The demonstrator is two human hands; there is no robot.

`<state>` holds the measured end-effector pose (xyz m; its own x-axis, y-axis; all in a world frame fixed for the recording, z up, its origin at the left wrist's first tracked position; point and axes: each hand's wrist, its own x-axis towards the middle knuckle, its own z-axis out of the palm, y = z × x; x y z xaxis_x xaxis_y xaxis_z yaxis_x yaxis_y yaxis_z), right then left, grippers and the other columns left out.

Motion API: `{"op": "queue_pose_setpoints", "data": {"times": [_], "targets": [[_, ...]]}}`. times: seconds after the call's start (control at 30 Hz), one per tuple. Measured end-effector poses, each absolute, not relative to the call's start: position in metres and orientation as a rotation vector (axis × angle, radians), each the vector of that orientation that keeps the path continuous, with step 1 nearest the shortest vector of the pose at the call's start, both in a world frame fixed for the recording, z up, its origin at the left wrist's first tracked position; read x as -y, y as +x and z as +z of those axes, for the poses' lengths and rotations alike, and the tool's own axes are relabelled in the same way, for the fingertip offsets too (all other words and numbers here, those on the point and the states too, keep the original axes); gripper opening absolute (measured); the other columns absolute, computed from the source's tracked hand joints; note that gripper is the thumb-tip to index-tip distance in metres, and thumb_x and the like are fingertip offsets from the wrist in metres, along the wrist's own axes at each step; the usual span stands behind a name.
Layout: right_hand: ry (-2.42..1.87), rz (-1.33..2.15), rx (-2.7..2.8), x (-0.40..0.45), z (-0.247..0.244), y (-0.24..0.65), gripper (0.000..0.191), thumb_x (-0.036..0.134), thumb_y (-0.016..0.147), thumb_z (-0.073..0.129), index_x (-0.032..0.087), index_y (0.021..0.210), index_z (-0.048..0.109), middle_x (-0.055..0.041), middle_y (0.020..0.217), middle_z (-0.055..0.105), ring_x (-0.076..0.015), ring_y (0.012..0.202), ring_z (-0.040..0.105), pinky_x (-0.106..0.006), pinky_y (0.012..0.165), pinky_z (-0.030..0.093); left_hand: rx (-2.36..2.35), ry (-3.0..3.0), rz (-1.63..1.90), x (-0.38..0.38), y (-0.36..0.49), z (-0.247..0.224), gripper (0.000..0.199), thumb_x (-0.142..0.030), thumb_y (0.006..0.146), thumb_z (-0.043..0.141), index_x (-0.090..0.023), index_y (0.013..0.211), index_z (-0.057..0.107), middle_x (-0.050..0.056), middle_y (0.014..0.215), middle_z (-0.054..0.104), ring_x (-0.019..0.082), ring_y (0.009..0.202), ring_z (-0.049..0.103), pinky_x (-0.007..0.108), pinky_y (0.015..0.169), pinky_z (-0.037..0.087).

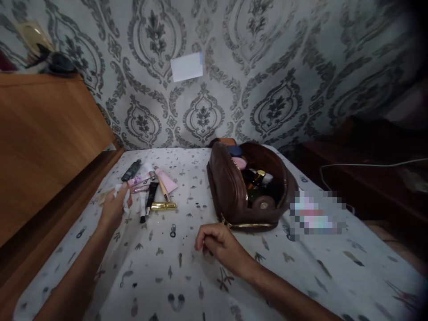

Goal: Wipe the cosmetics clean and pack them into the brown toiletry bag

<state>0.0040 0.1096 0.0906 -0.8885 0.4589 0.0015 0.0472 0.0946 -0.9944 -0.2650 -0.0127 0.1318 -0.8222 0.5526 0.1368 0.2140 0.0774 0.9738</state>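
My left hand is closed on a crumpled white tissue, beside a cluster of cosmetics. That cluster has a dark green tube, a pink tube, a black tube, a small white tube with a black cap and a shiny gold tube. In front of the brown makeup bag, my right hand hovers low with fingers curled in; nothing shows in them. The bag gapes open, with a pink round item and a gold-capped bottle inside.
A patterned white cloth covers the surface. Along the left stands a wooden panel with sunglasses on top. A blurred-out patch lies right of the bag. A white cable runs at the far right.
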Motion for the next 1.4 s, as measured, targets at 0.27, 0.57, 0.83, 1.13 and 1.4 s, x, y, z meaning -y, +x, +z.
{"op": "queue_pose_setpoints", "data": {"times": [0.27, 0.57, 0.83, 1.13, 1.4], "targets": [[-0.702, 2.348, 1.379, -0.080, 0.097, -0.034, 0.008, 0.018, 0.059, 0.057, 0.016, 0.061, 0.065, -0.0012, 0.065, 0.066, -0.0118, 0.065, 0.058, -0.021, 0.057, 0.041, -2.376, 1.433, 1.259, 0.018, -0.266, 0.112, 0.032, -0.045, 0.087, 0.048, -0.019, 0.075, 0.063, 0.002, 0.073, 0.066, 0.020, 0.073, 0.060, 0.029, 0.072, 0.047], [-0.639, 2.416, 1.056, -0.068, 0.073, -0.036, 0.032, 0.033, 0.060, 0.081, 0.016, 0.082, 0.066, -0.0026, 0.075, 0.068, -0.0127, 0.067, 0.062, -0.023, 0.061, 0.042, -2.490, 1.955, 0.084, 0.008, -0.223, 0.106, 0.039, -0.015, 0.086, 0.052, -0.017, 0.125, 0.053, 0.013, 0.122, 0.061, 0.030, 0.115, 0.054, 0.041, 0.084, 0.052], [-0.602, 2.324, 1.006, -0.068, 0.063, -0.035, 0.065, 0.057, 0.061, 0.081, 0.020, 0.109, 0.057, 0.0018, 0.077, 0.064, -0.0106, 0.058, 0.060, -0.022, 0.052, 0.038, -2.290, 2.154, 0.535, 0.019, -0.204, 0.086, 0.044, -0.010, 0.081, 0.045, -0.020, 0.123, 0.055, 0.011, 0.115, 0.063, 0.028, 0.110, 0.058, 0.042, 0.088, 0.053], [-0.585, 1.979, 1.282, -0.079, 0.067, -0.027, 0.043, 0.061, 0.078, 0.065, 0.020, 0.079, 0.051, 0.0082, 0.054, 0.044, -0.0068, 0.044, 0.036, -0.020, 0.042, 0.028, -1.957, 2.070, 1.015, 0.005, -0.163, 0.097, 0.025, -0.027, 0.090, 0.049, -0.024, 0.110, 0.063, 0.008, 0.102, 0.068, 0.026, 0.097, 0.064, 0.036, 0.085, 0.053], [-0.295, 1.677, 1.786, -0.080, 0.075, -0.014, 0.030, 0.046, 0.086, 0.059, 0.016, 0.085, 0.062, 0.0036, 0.068, 0.048, -0.0090, 0.060, 0.042, -0.022, 0.057, 0.035, -1.831, 0.908, 1.315, 0.000, -0.168, 0.079, 0.044, -0.059, 0.074, 0.069, -0.017, 0.085, 0.068, 0.004, 0.074, 0.069, 0.024, 0.075, 0.067, 0.031, 0.067, 0.054]]}}
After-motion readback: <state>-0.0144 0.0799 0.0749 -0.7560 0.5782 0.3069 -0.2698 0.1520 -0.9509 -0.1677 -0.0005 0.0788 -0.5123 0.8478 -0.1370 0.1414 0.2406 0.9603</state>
